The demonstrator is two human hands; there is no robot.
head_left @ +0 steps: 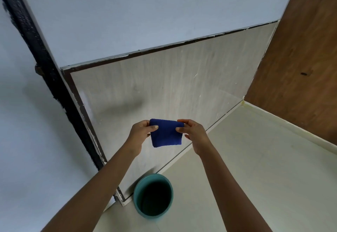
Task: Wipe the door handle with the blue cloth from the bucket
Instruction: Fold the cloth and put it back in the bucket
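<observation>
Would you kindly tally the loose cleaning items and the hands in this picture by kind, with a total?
Blue cloth: 1, folded, held up by both hands
Teal bucket: 1, on the floor by the wall
Hands: 2, left hand and right hand, each pinching an upper corner
Total: 4

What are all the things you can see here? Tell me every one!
cloth: one, dark blue, folded, held up in the air between both hands, in front of the wall panel
bucket: one, teal, on the floor at the bottom, below the cloth, inside looks dark
wall panel: one, pale grey, glossy, behind the cloth
black strip: one, running down the left side
wooden surface: one, brown, on the right
floor: cream, lower right
door handle: none in view
left hand: one, pinching the cloth's left edge
right hand: one, pinching the cloth's right edge
</observation>
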